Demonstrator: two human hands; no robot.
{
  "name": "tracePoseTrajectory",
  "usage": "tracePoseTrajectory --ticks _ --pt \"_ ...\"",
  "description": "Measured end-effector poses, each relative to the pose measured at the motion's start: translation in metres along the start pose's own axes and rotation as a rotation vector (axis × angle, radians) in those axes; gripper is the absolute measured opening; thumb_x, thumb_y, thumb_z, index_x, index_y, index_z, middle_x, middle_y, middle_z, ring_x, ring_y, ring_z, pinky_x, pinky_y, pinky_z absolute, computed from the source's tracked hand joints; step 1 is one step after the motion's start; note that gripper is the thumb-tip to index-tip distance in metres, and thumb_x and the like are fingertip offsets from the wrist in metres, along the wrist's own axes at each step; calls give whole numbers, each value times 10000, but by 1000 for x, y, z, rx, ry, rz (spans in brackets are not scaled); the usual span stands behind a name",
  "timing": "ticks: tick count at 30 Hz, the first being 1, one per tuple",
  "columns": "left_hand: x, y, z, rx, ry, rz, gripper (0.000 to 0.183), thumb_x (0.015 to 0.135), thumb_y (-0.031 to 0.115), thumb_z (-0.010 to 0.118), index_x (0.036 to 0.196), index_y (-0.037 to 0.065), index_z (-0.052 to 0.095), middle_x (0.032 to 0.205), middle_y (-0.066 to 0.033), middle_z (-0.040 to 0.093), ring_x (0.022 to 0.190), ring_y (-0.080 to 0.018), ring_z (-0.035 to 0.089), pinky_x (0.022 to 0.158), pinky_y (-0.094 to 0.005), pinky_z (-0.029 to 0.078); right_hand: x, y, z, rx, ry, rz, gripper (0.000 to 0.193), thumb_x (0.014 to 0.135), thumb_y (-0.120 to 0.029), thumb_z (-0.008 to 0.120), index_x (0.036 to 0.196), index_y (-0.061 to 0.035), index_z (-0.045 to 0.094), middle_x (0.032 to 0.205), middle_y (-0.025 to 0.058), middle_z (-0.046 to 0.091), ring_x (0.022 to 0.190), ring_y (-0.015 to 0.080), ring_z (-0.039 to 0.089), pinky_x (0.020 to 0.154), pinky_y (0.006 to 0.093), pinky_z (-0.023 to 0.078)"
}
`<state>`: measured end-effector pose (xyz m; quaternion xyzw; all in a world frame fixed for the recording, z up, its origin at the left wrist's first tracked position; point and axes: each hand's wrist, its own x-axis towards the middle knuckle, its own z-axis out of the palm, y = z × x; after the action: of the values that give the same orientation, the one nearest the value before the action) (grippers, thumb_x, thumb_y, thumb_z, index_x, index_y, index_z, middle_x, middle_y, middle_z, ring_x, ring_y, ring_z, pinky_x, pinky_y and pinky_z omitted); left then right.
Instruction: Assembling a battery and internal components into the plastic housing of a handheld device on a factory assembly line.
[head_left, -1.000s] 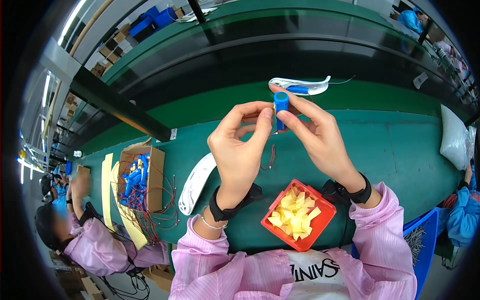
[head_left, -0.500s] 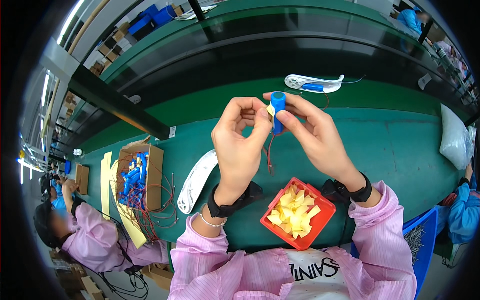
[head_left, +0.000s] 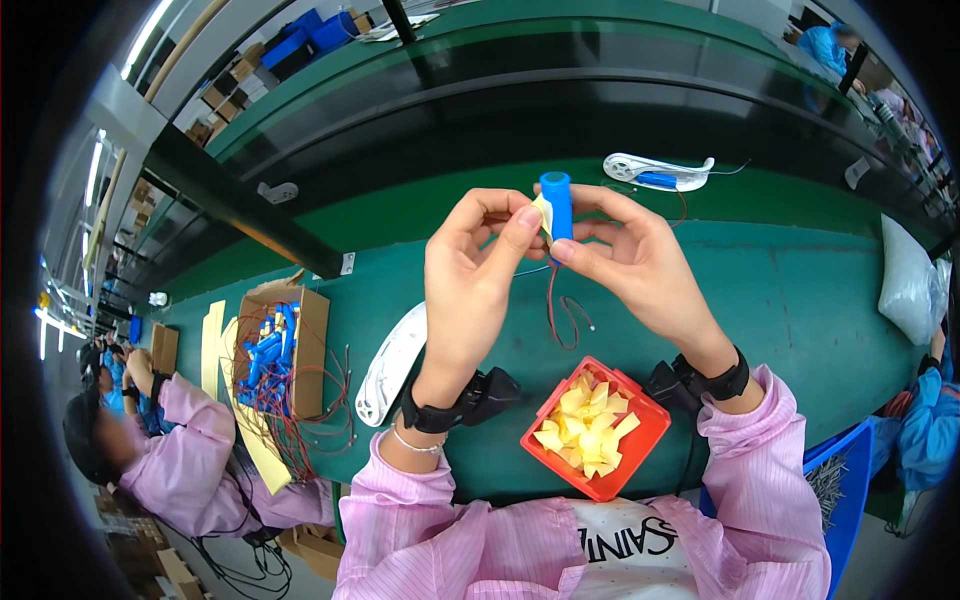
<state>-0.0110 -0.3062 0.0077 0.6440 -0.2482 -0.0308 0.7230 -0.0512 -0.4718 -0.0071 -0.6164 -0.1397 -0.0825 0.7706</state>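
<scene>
Upright between my hands is a blue cylindrical battery with red and dark wire leads dangling below it. My right hand pinches it from the right, thumb low on its front. At the battery's left side my left hand grips a small pale-yellow sticker piece between thumb and fingers, the piece touching the battery. Below my hands a red square tray holds many cut yellow pieces. Partly hidden behind my left wrist lies a white curved plastic shell.
To the left, a cardboard box holds blue batteries with tangled red wires, beside yellow strips. A white shell with a battery sits on the green belt ahead. A plastic bag and a blue bin are at right. A co-worker sits at left.
The battery is turned slightly and raised a little, with more of the yellow piece's face showing against it. Its wires hang in a wider loop. White parts on the belt have shifted right.
</scene>
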Motion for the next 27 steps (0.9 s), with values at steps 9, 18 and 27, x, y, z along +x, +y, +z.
tracePoseTrajectory --ticks 9,18,27 --pt "-29 14 -20 216 52 -11 108 989 101 540 1042 8 529 938 -102 655 841 -143 642 785 -279 505 7 -23 -44 197 110 175 425 910 -124 665 1281 44 543 1088 146 673 965 208 680 884 310 537" --pt "-97 -6 -29 958 -164 261 144 887 78 630 1002 8 682 1044 -133 683 962 -308 626 852 -387 503 9 -42 -68 60 212 16 432 920 -133 651 1288 64 541 1164 171 650 1030 209 663 912 279 521" --pt "-157 -20 -161 1385 51 -421 352 808 233 740 1032 -20 638 904 -201 630 897 -381 572 822 -449 463 10 -47 -68 5 210 6 441 911 -132 659 1284 71 542 1133 169 654 998 195 665 886 281 526"
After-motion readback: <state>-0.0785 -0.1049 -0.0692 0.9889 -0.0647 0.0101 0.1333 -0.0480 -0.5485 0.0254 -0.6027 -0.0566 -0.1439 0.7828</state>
